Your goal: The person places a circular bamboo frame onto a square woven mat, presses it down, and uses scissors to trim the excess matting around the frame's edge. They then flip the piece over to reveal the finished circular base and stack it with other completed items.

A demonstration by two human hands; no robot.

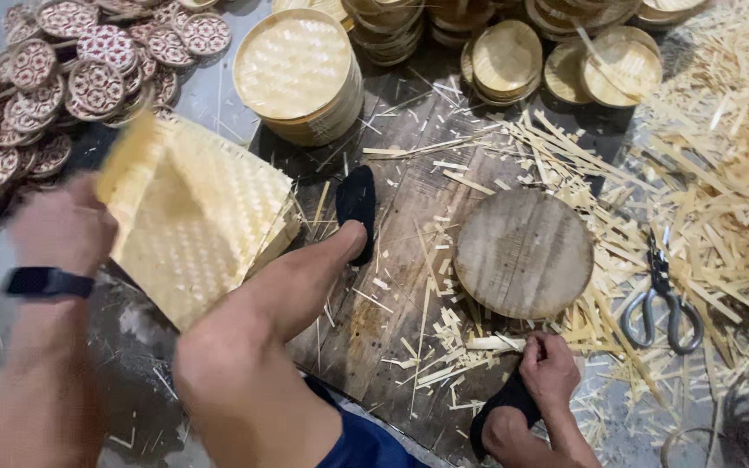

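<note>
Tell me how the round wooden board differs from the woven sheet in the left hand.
The wooden board is a thick, solid, dark disc; the woven sheet is thin, pale, squarish and of plaited strips. The board lies flat on the plank floor among offcuts, touched by no hand; the sheet is lifted and tilted, gripped by the left hand. The right hand rests beside the board. Both look plant-made.

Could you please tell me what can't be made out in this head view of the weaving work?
- Left hand: motion-blurred, so its grip on the woven bamboo sheet is unclear.
- Right hand: fingers curled; what it touches is hidden.
- Ring: cut off by the bottom edge.
- Scissors: tips buried in bamboo strips.
</note>
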